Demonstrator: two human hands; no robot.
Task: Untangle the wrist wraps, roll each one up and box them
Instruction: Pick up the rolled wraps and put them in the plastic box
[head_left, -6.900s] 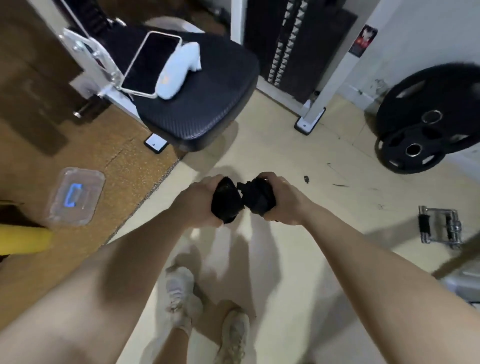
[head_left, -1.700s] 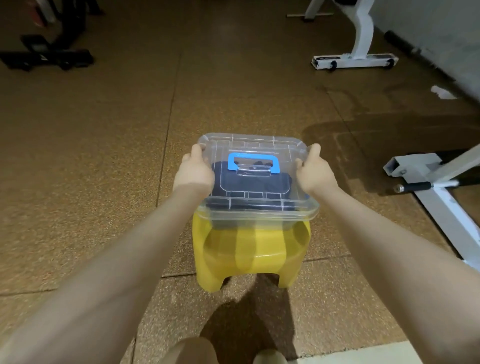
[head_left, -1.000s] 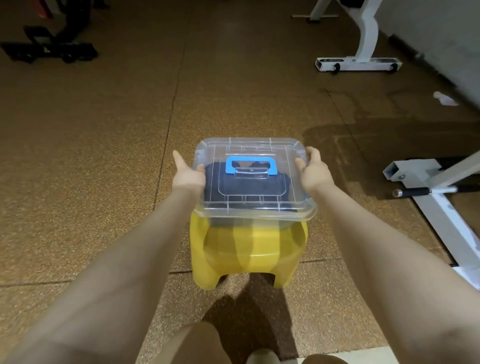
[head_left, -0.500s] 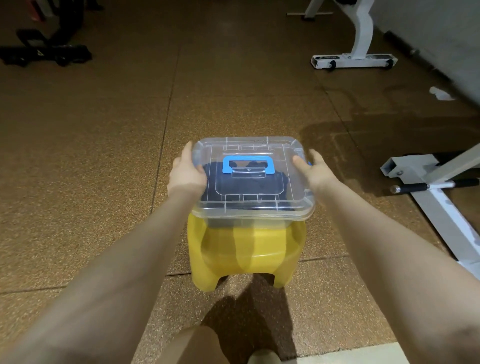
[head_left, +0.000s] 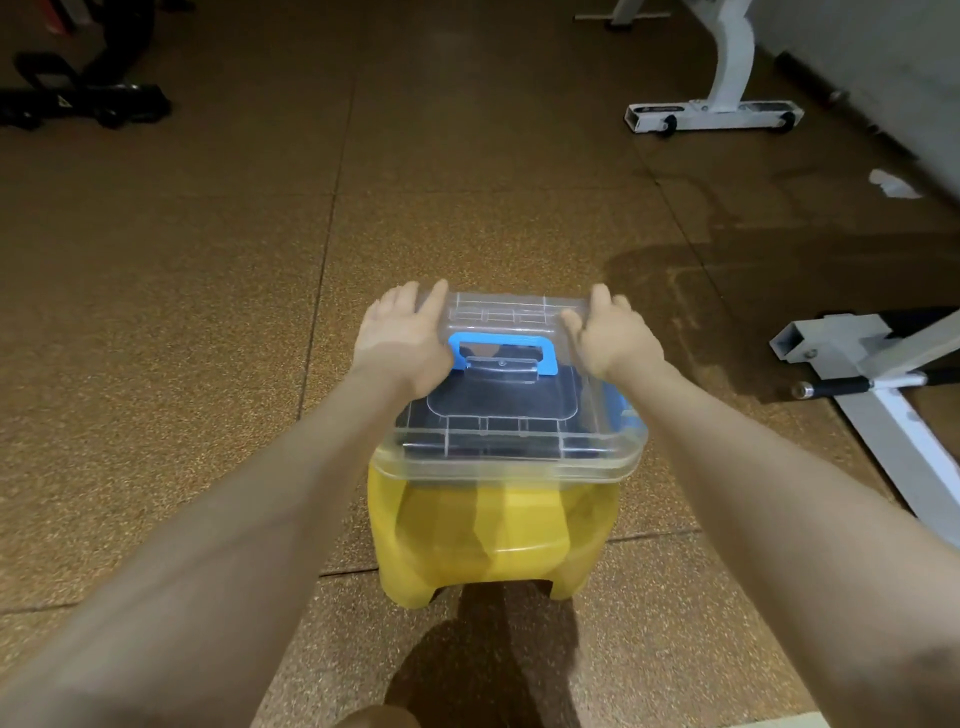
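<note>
Head view: both hands lie flat, palms down, on the lid (head_left: 511, 415) of the clear box (head_left: 519, 462). The left hand (head_left: 402, 338) covers the lid's far left corner, fingers together and stretched forward over the edge, thumb side next to the blue handle (head_left: 503, 351). The right hand (head_left: 610, 338) covers the far right corner the same way, fingers extended and a little spread, its thumb side close to the handle's right end. Neither hand is closed around anything; they are open and pressing on the lid. Both forearms run straight out from the bottom corners of the frame, roughly parallel, bare to the elbow.

Through the lid, dark wraps (head_left: 488, 402) show inside the box, under the handle. Their number cannot be told. A blue latch (head_left: 626, 410) shows at the box's right side.

The box sits on a yellow stool (head_left: 493, 540), which stands on the speckled brown floor (head_left: 182, 312). To the right is a white bench frame (head_left: 878, 384); a second white frame (head_left: 717, 111) stands farther back. Black equipment (head_left: 78, 98) lies at the far left.
</note>
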